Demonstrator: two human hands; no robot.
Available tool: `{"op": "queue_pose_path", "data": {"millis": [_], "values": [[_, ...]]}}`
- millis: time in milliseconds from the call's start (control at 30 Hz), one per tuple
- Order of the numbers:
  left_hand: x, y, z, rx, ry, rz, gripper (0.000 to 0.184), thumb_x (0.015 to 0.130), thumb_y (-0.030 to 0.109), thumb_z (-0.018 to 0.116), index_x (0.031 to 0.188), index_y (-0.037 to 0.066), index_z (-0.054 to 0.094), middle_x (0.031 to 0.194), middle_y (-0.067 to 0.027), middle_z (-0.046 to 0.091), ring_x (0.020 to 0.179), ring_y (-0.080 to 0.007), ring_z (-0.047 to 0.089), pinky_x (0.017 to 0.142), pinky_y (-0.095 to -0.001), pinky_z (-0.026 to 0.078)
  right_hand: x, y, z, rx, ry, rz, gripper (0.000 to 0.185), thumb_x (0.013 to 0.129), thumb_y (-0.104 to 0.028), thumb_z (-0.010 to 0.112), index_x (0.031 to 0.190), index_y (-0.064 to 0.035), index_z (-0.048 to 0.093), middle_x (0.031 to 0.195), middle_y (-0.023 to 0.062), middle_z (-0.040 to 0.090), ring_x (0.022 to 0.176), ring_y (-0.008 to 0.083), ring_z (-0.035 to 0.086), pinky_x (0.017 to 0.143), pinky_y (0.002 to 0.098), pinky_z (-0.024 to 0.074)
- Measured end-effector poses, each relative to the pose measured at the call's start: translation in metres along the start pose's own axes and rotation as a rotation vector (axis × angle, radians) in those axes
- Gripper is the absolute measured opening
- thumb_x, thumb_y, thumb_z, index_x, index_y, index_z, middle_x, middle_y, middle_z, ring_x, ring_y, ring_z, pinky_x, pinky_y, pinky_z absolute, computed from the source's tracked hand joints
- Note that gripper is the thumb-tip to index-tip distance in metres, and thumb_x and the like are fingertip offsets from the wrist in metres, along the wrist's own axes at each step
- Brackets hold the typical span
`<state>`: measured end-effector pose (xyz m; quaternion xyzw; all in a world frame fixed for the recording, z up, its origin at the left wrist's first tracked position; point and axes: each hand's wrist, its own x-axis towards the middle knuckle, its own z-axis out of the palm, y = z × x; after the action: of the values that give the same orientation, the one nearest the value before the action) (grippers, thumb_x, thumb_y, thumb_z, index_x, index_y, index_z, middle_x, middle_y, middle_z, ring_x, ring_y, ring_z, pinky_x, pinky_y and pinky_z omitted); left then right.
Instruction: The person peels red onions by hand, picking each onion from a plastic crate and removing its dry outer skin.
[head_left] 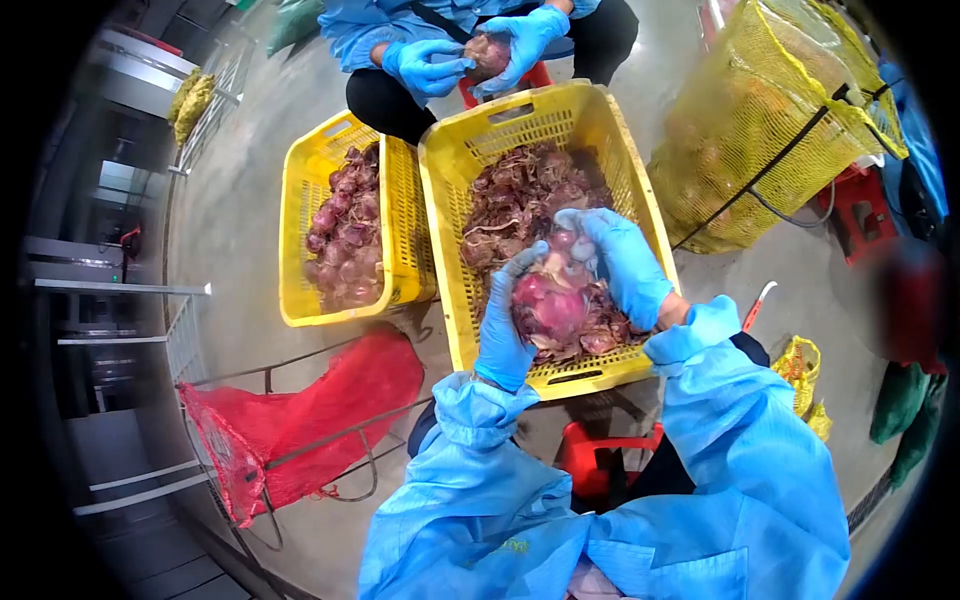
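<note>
Over the near end of a yellow crate [436,205], my two blue-gloved hands hold a large red onion [549,306] between them. My left hand [503,318] wraps the onion's left side. On the right, my right hand [622,262] is curved around its upper right part, where pale and purple bits show by the fingers; what these are is blurred. Beneath and beyond the hands, the crate holds reddish-brown onions and loose dry skins [520,190].
A smaller yellow crate [292,240] of red onions stands left. Opposite, a co-worker's gloved hands [470,62] hold an onion. A full yellow mesh bag [745,130] on a frame is at right, a red mesh bag [330,410] at lower left, and a red stool [590,465] below.
</note>
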<state>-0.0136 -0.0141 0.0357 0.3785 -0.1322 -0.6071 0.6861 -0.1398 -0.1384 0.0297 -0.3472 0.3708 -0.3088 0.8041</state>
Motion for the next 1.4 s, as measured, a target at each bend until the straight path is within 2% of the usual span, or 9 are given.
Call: {"op": "queue_pose_path", "data": {"millis": [133,267,433,533,767,900,1133,1367,1400], "values": [[0.012,-0.001,-0.032,-0.103,0.080,0.088,0.062,0.096,0.053,0.045,0.139,0.008,0.043,0.136,-0.0112,0.050,0.122,-0.0281,0.052,0.102,-0.0488,0.046,-0.008,0.002,0.015,-0.224,-0.032,-0.073,0.024,0.097,-0.023,0.052,0.110,-0.0069,0.066,0.077,-0.0001,0.062,0.065,0.0070,0.053,0.062,0.0212,0.0427],[0.006,0.010,-0.025,-0.125,0.013,0.155,0.067,0.090,0.036,0.063,0.144,0.007,0.035,0.139,-0.0108,0.048,0.125,-0.0262,0.051,0.105,-0.0427,0.044,-0.017,-0.004,0.023,-0.564,-0.172,0.035,0.034,0.090,-0.039,0.064,0.096,-0.0054,0.065,0.078,0.0033,0.065,0.069,0.0088,0.057,0.064,0.0248,0.0452],[0.010,0.004,-0.021,0.063,0.089,0.275,0.064,0.088,0.020,0.068,0.142,0.007,0.037,0.136,-0.0109,0.047,0.124,-0.0244,0.050,0.104,-0.0375,0.044,-0.019,0.002,0.021,-1.106,-0.181,-0.055,0.067,0.073,-0.073,0.062,0.076,-0.0062,0.065,0.073,0.0148,0.064,0.067,0.0309,0.063,0.062,0.0425,0.0466],[0.009,-0.002,-0.018,0.186,0.127,0.348,0.063,0.085,0.016,0.070,0.139,0.007,0.040,0.134,-0.0099,0.048,0.121,-0.0234,0.051,0.103,-0.0365,0.045,-0.021,0.004,0.022,-1.322,-0.152,-0.136,0.067,0.072,-0.073,0.063,0.077,-0.0055,0.064,0.072,0.0156,0.064,0.068,0.0324,0.062,0.061,0.0430,0.0459],[0.012,-0.008,-0.021,0.123,0.210,0.329,0.052,0.087,0.016,0.068,0.133,0.010,0.043,0.127,-0.0087,0.051,0.113,-0.0226,0.055,0.096,-0.0384,0.049,-0.028,0.016,0.012,-0.572,-0.295,-0.016,0.022,0.087,-0.020,0.069,0.081,0.0005,0.066,0.071,0.0086,0.066,0.062,0.0128,0.062,0.060,0.0281,0.0494],[0.011,-0.002,-0.024,-0.216,0.186,0.145,0.046,0.095,0.030,0.058,0.133,0.010,0.044,0.128,-0.0117,0.052,0.118,-0.0267,0.053,0.099,-0.0443,0.048,-0.023,0.008,0.002,-0.372,-0.267,0.037,0.014,0.088,-0.010,0.061,0.083,0.0023,0.065,0.073,0.0083,0.067,0.063,0.0129,0.062,0.061,0.0260,0.0500],[0.011,0.002,-0.028,-0.062,0.071,0.108,0.055,0.095,0.036,0.052,0.139,0.006,0.038,0.138,-0.0154,0.047,0.127,-0.0331,0.047,0.102,-0.0541,0.044,-0.002,0.017,-0.014,0.374,0.011,0.043,0.011,0.087,-0.007,0.056,0.080,0.0013,0.058,0.068,0.0083,0.059,0.058,0.0126,0.051,0.057,0.0266,0.0443],[0.008,0.010,-0.040,-0.468,-0.019,-0.073,0.054,0.093,0.033,0.056,0.139,0.010,0.039,0.139,-0.0143,0.046,0.125,-0.0325,0.048,0.092,-0.0551,0.050,0.010,-0.004,-0.031,0.596,0.144,0.062,0.019,0.091,-0.014,0.057,0.098,0.0045,0.057,0.062,-0.0014,0.048,0.064,0.0118,0.050,0.068,0.0275,0.0460],[0.007,0.014,-0.041,-0.417,0.008,-0.062,0.055,0.092,0.033,0.056,0.139,0.011,0.039,0.139,-0.0143,0.046,0.126,-0.0327,0.048,0.093,-0.0560,0.050,0.022,0.003,-0.056,0.576,-0.091,0.041,0.027,0.092,-0.015,0.057,0.111,0.0041,0.056,0.074,-0.0006,0.058,0.071,0.0117,0.053,0.073,0.0260,0.0467]]}}
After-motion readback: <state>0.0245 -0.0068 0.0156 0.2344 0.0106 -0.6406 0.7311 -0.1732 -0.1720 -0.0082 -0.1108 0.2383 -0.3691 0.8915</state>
